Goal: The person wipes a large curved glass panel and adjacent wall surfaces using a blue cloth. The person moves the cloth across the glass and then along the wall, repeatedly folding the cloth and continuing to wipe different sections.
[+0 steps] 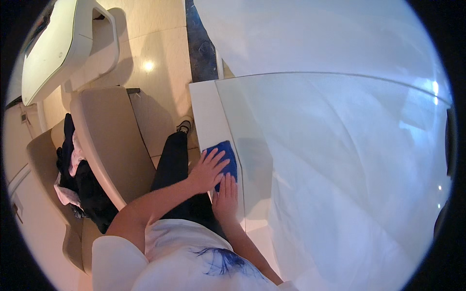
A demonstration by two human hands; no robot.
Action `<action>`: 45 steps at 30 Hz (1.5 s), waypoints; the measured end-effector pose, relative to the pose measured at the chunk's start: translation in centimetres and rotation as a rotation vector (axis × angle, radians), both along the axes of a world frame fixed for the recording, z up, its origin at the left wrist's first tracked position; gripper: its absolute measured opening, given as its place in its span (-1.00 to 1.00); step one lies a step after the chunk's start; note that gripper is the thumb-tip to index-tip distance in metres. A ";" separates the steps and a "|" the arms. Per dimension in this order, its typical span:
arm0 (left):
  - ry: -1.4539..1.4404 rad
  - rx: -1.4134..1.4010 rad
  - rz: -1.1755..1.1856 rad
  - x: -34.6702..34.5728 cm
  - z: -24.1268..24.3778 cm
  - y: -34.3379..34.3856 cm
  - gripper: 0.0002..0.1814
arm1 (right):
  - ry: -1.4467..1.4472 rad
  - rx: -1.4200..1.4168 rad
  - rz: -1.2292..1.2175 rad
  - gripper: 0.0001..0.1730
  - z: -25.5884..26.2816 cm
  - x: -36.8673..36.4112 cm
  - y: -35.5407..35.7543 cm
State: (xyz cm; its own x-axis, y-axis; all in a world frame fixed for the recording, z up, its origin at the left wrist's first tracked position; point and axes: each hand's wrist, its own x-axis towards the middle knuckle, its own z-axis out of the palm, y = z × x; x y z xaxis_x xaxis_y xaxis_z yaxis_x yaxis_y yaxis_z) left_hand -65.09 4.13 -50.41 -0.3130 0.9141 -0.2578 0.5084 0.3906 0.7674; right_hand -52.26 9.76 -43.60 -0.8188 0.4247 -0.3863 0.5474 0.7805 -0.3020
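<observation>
A folded blue cloth (230, 165) lies flat on the white ledge beside a glass panel (255, 120). My left hand (208, 171) rests on its upper left part with the fingers spread, palm down. Lower down, the fingertips of my right hand (225, 200) touch the cloth's near edge, and those fingers lie close together. Both hands press from above; neither grasps the cloth. The underside of the cloth and the palms are hidden.
A beige padded chair (113, 142) stands at my left, with dark and pink clothing (87, 182) on the seat behind it. A white molded unit (54, 54) is at the upper left. White sheeting (327, 211) spreads over the right side. Tiled floor (156, 47) shows beyond my foot.
</observation>
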 end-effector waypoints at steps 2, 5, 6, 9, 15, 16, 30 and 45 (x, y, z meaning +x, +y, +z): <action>0.041 0.046 0.031 -0.1 -1.3 0.8 -0.48 | 0.041 0.042 0.003 -0.37 -0.3 -1.0 0.8; 0.099 0.027 0.077 0.4 -2.0 1.9 -0.49 | 0.049 0.083 0.005 -0.38 -1.0 -1.2 1.5; 0.100 0.022 0.080 0.4 -1.7 1.8 -0.49 | 0.053 0.089 0.023 -0.38 -1.2 -0.8 1.5; 0.112 -0.031 0.050 1.3 0.1 1.0 -0.48 | 0.068 0.078 0.050 -0.37 -1.1 0.7 1.5; 0.315 0.009 -0.032 5.7 3.2 -1.6 -0.43 | -0.018 0.046 0.061 -0.39 -0.4 6.2 -0.4; 0.318 0.034 -0.025 6.2 3.6 -2.0 -0.43 | -0.021 0.041 0.063 -0.39 -0.5 7.1 -0.5; 0.398 0.022 -0.652 14.6 4.5 -3.2 -0.36 | -0.024 0.036 -0.035 -0.33 0.4 21.2 -3.5; 0.626 -0.025 -0.466 14.1 5.3 -3.8 -0.35 | 0.169 0.130 0.100 -0.33 -0.8 19.7 -2.2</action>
